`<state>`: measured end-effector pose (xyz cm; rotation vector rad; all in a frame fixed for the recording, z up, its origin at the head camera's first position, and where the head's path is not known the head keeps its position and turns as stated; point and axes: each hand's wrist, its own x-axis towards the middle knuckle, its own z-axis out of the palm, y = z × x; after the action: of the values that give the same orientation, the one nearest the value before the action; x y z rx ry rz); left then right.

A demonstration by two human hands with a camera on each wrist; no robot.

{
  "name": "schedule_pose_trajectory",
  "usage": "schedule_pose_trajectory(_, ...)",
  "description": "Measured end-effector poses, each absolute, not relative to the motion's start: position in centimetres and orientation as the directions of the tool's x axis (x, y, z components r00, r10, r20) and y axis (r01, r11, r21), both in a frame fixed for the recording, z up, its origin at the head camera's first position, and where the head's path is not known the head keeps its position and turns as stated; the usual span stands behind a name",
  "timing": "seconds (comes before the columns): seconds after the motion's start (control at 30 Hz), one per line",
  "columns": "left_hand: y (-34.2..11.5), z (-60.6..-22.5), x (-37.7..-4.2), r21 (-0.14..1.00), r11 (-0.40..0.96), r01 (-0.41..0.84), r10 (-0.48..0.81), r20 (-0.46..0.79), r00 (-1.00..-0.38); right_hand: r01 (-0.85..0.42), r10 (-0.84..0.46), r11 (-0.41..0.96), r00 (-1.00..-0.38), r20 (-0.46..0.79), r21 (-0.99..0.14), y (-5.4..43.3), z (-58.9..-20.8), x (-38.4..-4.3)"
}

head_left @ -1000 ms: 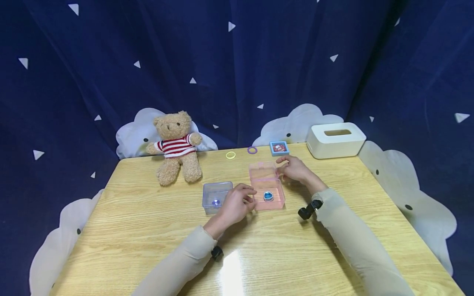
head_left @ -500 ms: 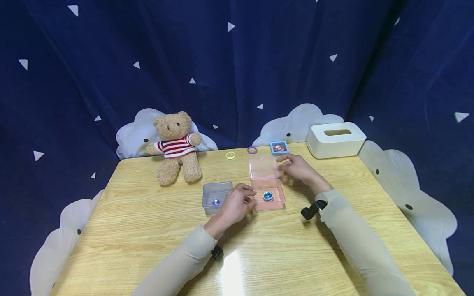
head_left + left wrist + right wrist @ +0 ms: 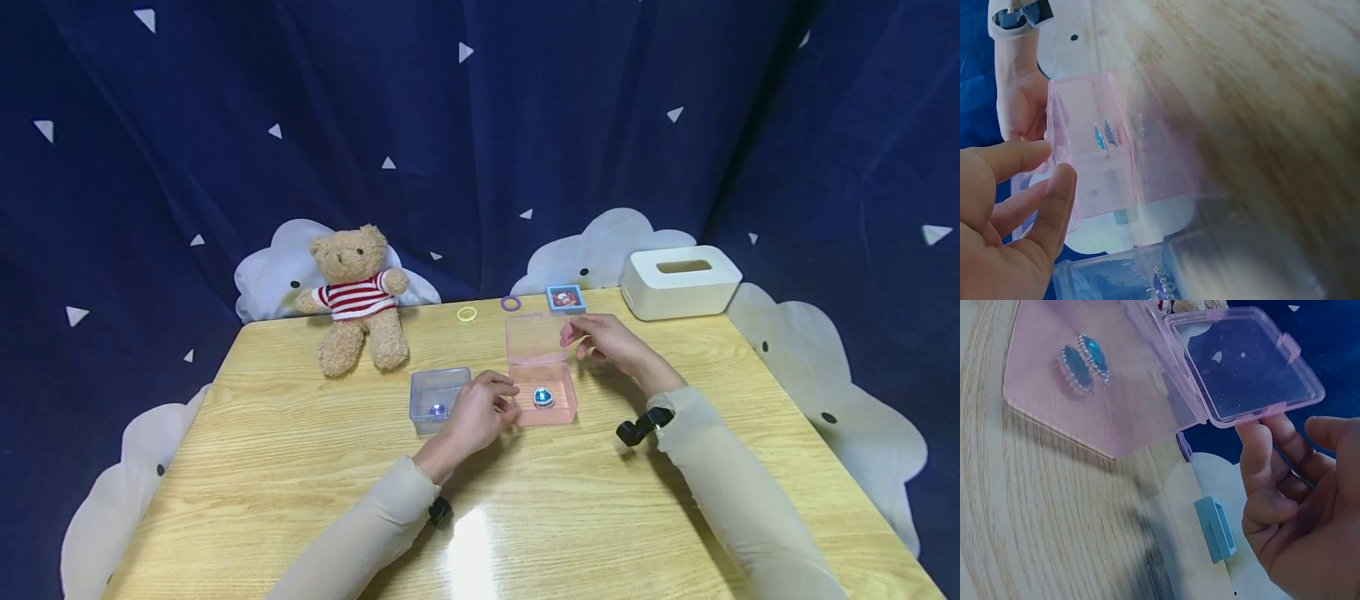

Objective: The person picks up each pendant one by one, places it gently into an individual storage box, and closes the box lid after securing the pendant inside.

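Note:
A clear pink box [image 3: 567,412] stands open on the table. In it lies a blue oval gem piece [image 3: 543,397] edged with pearly beads. The hinged pink lid [image 3: 1244,369] stands raised at the far side. My right hand [image 3: 606,340] has fingertips against the lid's right edge, the thumb apart from it. My left hand [image 3: 478,412] is at the box's left wall, fingers loosely bent, nothing in its grasp. Partly behind that hand is a clear blue box [image 3: 422,387] holding a purple gem piece [image 3: 437,410].
At the back left sits a teddy bear [image 3: 352,283] in a striped shirt. A yellow ring [image 3: 467,314], a purple ring [image 3: 511,303] and a small blue-framed picture [image 3: 566,298] lie along the back edge. A white tissue box [image 3: 678,287] stands at the back right.
The pink lid has swung up from leaning further back to more upright. My right hand has moved slightly up and right with it, while my left hand has stayed in place.

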<state>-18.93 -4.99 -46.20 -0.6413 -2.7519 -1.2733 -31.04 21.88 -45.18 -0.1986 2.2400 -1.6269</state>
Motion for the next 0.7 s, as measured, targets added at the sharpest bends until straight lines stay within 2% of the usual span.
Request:
schedule_pose_trajectory(0.27, -5.0, -46.3, -19.1, 0.726, 0.563, 0.395, 0.349, 0.225, -0.910, 0.083, -0.371, 0.412, -0.894, -0.250, -0.907, 22.2, -45.2, -30.5)
schedule_pose_trajectory(0.43, -5.0, -46.2, -19.0, 0.725, 0.563, 0.396, 0.342, 0.231, -0.911, 0.016, -0.400, 0.488, -0.885, -0.240, -0.873, 22.1, -45.4, -30.1)
schedule_pose_trajectory(0.7, -5.0, -46.1, -18.8, 0.747, 0.563, 0.353, 0.317, 0.200, -0.927, -0.048, -0.454, 0.492, -0.866, -0.209, -0.869, 21.8, -45.6, -29.7)
